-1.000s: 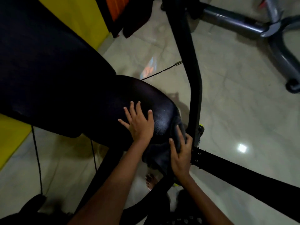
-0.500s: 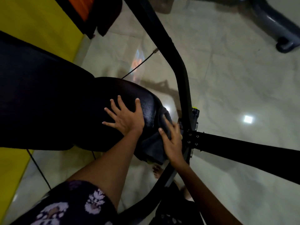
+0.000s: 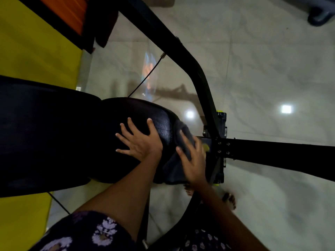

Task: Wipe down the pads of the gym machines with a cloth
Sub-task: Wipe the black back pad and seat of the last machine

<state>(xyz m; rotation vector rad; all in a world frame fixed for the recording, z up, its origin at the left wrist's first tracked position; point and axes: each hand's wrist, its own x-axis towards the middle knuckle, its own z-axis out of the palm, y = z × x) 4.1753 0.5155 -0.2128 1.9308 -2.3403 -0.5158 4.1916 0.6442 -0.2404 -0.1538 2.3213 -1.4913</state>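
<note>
Seat pad — black, rounded, mounted beside black frame bar. My left hand rests flat on it, fingers spread, gripping nothing. My right hand, fingers straight, presses dark cloth against the pad's right end — hand blurred. Glossy tiled floor beneath.
</note>
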